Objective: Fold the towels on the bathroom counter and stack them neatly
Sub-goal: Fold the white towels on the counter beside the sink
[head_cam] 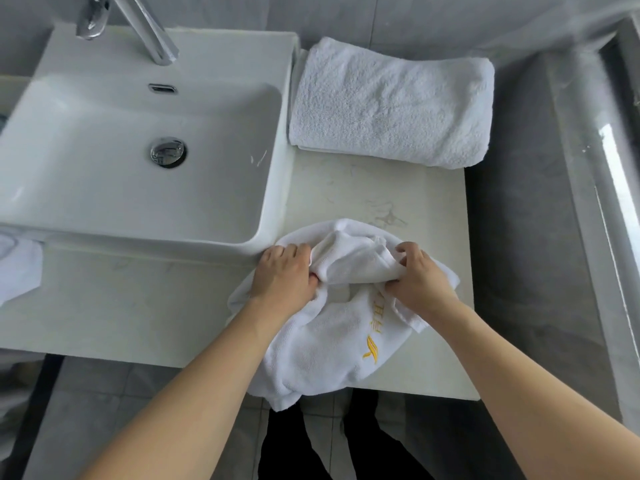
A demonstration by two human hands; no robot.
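White crumpled towel (322, 344) overhangs the counter edge (138, 355), both hands' fingers (294, 252) gripping it.

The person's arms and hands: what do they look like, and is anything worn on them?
Both forearms are bare up to the picture's edge, with no sleeves showing. The left hand and right hand have no gloves, and no rings, watch or bracelets are visible.

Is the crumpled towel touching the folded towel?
Apart. The head view shows bare counter between the crumpled towel and the folded towel.
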